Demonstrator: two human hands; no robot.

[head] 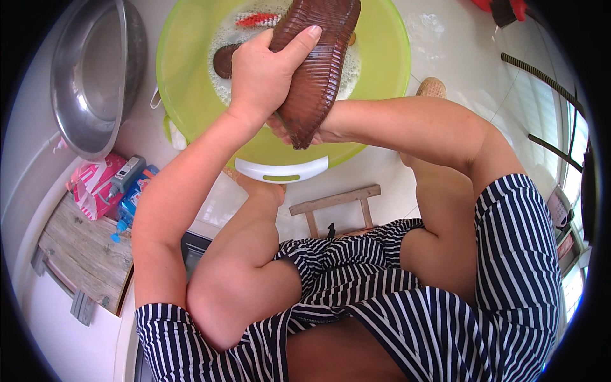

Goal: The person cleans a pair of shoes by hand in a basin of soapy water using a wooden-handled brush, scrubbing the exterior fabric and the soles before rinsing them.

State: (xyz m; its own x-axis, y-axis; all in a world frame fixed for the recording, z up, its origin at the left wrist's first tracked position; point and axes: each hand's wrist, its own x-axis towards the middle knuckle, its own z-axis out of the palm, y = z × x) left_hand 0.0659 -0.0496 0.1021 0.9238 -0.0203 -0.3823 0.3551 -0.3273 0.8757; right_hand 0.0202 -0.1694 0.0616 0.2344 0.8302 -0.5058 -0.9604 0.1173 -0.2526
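My left hand (pixel 267 71) grips a wet brown ribbed shoe (pixel 310 86), its thumb lying across the upper surface. Behind the shoe's lower end, my right hand (pixel 324 126) holds it from underneath; most of that palm and its fingers are hidden. The shoe is tilted over a green plastic basin (pixel 382 57) with a white handle (pixel 281 169). Soapy water (pixel 224 90) foams inside. A second brown piece (pixel 225 61), perhaps the other shoe, lies partly under the suds beside my left hand, and a red and white textured item (pixel 258 20) is farther back.
A metal basin (pixel 90 71) leans at the left. Below it, a pink bag (pixel 93 184), a grey bottle (pixel 128 172) and a blue bottle (pixel 129 203) stand by a wooden board (pixel 86 238). A wooden stool frame (pixel 334 199) is between my legs. A brush (pixel 503 12) is upper right.
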